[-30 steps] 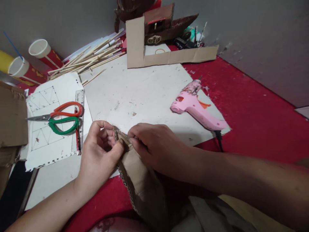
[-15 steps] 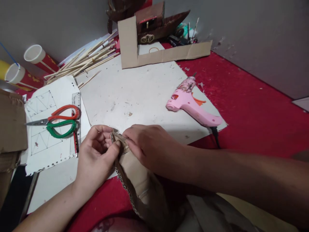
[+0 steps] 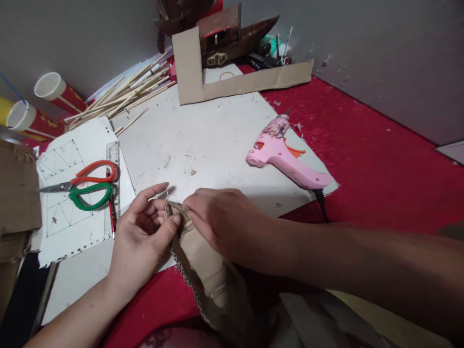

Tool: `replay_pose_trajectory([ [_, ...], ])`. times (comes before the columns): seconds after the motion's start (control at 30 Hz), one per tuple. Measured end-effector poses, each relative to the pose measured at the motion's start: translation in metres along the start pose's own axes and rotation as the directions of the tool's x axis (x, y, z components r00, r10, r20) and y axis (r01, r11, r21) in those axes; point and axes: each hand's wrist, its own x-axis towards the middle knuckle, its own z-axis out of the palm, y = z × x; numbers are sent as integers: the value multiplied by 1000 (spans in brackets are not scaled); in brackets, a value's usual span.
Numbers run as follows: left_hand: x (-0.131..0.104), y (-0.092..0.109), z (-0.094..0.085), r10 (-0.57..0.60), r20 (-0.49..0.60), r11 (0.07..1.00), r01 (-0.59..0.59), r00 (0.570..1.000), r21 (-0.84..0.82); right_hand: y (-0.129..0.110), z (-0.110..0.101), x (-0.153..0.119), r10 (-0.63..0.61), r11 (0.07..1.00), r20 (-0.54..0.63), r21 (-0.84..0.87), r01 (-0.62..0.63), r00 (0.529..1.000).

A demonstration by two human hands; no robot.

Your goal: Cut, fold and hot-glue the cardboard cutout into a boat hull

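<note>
A folded piece of brown corrugated cardboard (image 3: 206, 256) stretches from the bottom of the view up to both hands. My left hand (image 3: 145, 222) pinches its top left corner, with the thumb on the inner face and the index finger lifted off. My right hand (image 3: 221, 217) is closed at the top edge of the same cardboard, its fingertips mostly hidden behind the knuckles. To the right of the hands, a pink glue gun (image 3: 286, 159) lies on its side on the white sheet. Scissors (image 3: 90, 186) with orange and green handles lie to the left.
Beneath the scissors are a paper with drawn trusses (image 3: 68, 212), a ruler (image 3: 115, 203) and a pencil. Wooden sticks (image 3: 126, 94), paper cups (image 3: 54, 92), an L-shaped cardboard strip (image 3: 239, 87) and a model boat (image 3: 232, 48) stand behind. A white sheet (image 3: 203, 140) covers part of the red table.
My left index finger has lifted away from the cardboard corner and straightened. The right hand stays almost in place. The view has shifted slightly.
</note>
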Motion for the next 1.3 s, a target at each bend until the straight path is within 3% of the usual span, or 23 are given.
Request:
replay_pose_trajectory([
  [0.5,-7,-1,2,48,-103,994,-37,993,106,2,8,-1,-37,997,1,-63,37,999],
  [0.73,-8,-3,3,57,-59,997,-53,997,60,6,14,-1,-104,991,-44,-90,100,994],
  [0.97,-4,1,3,-3,45,994,8,999,-111,6,14,4,-46,998,-63,-50,43,997],
  [1.07,-4,3,4,-15,48,994,21,999,-111,6,14,4,-43,999,-80,-34,41,996],
  [1.3,-5,2,8,68,15,995,-67,998,-71,3,11,5,-36,999,-120,-27,33,992],
])
